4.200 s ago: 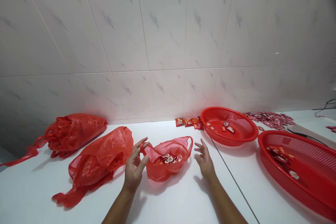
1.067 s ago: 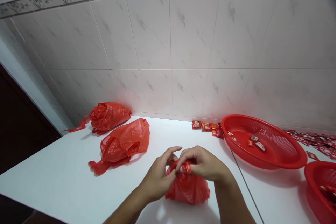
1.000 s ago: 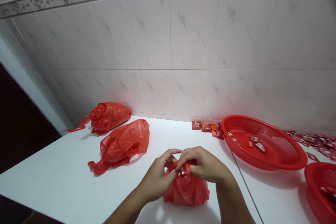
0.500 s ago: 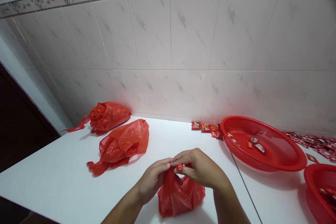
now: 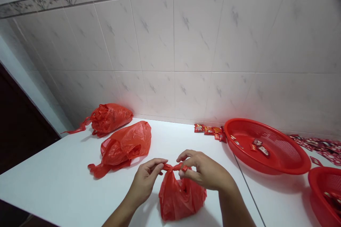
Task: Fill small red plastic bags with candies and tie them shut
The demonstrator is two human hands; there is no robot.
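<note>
A filled red plastic bag (image 5: 181,200) rests on the white table in front of me, its two handles crossed over each other at the top. My left hand (image 5: 146,177) pinches the end of one handle between thumb and fingers. The other handle is gripped by my right hand (image 5: 204,170), and a short red end sticks out by its thumb. Both handles are stretched sideways between my hands. What lies inside the bag is hidden.
Two more red plastic bags (image 5: 128,142) lie to the left on the white table (image 5: 61,173). Small red packets (image 5: 208,130) sit by the wall. A large red basket (image 5: 277,163) holds a few packets; another red basket (image 5: 319,184) stands at the right edge, near patterned red packets (image 5: 323,145).
My hands have moved apart, the left one to the left, drawing the handles out sideways. The crossing of the handles now shows between them. The other bags and baskets stay put.
</note>
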